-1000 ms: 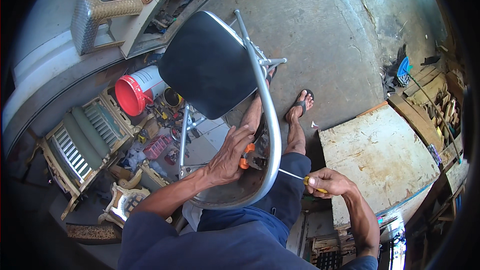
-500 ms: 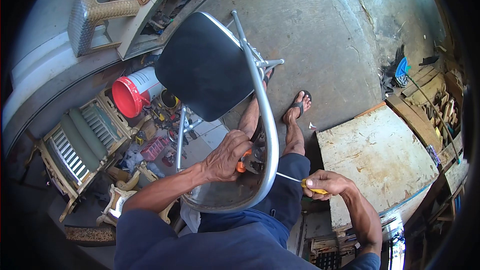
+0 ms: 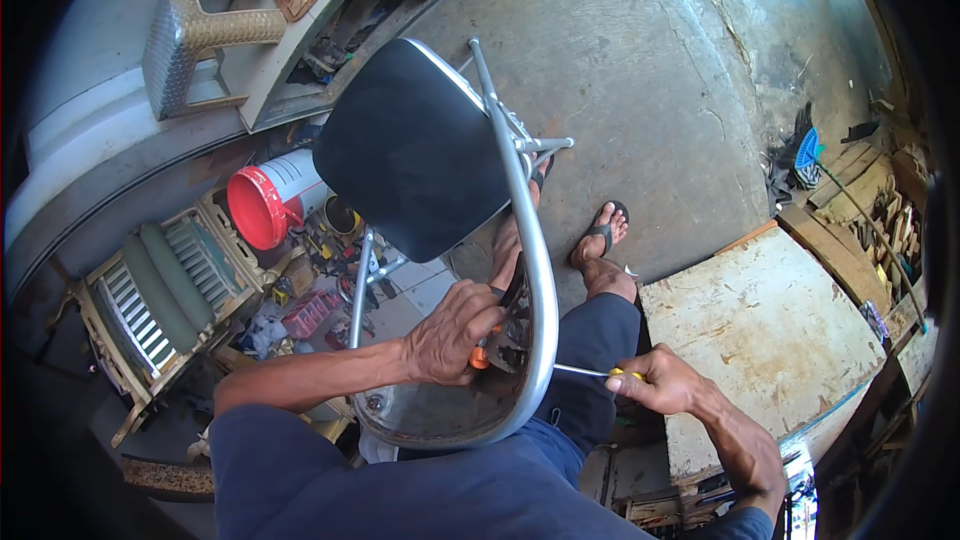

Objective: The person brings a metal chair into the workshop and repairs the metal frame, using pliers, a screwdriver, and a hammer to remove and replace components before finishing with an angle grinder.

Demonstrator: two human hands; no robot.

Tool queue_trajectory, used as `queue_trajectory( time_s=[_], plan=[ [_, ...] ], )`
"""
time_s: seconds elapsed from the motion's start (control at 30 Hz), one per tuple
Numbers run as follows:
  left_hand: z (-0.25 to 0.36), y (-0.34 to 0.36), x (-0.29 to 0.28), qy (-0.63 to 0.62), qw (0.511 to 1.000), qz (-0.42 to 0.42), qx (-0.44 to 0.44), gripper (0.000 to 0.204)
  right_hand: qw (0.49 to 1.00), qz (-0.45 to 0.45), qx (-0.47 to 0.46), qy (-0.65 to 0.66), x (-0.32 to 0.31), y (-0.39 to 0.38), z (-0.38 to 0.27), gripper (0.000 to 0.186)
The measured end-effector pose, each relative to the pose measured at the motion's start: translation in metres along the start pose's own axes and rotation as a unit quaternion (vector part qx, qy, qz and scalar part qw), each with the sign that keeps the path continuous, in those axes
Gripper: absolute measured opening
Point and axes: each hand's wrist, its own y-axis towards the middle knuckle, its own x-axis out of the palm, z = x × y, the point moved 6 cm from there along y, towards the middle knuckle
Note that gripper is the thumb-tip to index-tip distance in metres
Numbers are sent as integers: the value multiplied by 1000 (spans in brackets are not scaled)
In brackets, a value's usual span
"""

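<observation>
A metal-framed chair (image 3: 545,280) with a black padded seat (image 3: 415,145) is tilted across my lap, the curved back frame toward me. Inside that frame, my left hand (image 3: 455,332) is closed around orange-handled pliers (image 3: 479,356); their jaws are mostly hidden by the hand and the frame. To the right, my right hand (image 3: 660,378) grips the yellow handle of a screwdriver (image 3: 585,371). Its thin shaft points left and meets the outer side of the frame tube. Where the tip ends cannot be made out.
A worn wooden box (image 3: 755,330) stands close by my right arm. On the left are a red-rimmed bucket (image 3: 258,208), scattered tools and a carved chair frame (image 3: 165,290) with green padding. Wood scraps (image 3: 895,230) lie at the far right.
My right hand has turned a little on the screwdriver, covering more of its handle. My right leg has shifted, and the chair sits slightly lower in view. Both tools stay held.
</observation>
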Motion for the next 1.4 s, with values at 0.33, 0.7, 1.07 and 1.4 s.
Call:
queue_trajectory(
  time_s=[0.33,0.7,1.07,1.4],
  plan=[
    [6,0,1,-17,1000,18,8,85,911,317,-122,-234,0,-22,-25,41],
    [32,-4,-16,-35,996,0,-85,79,980,103,-45,-162,-15,-4,-29,44],
    [41,-32,2,-29,976,-52,-209,67,864,349,-135,-336,11,-16,-25,47],
    [85,-3,-40,-198,821,-193,-500,66,869,409,-86,-265,30,-35,-39,42]
  ],
)
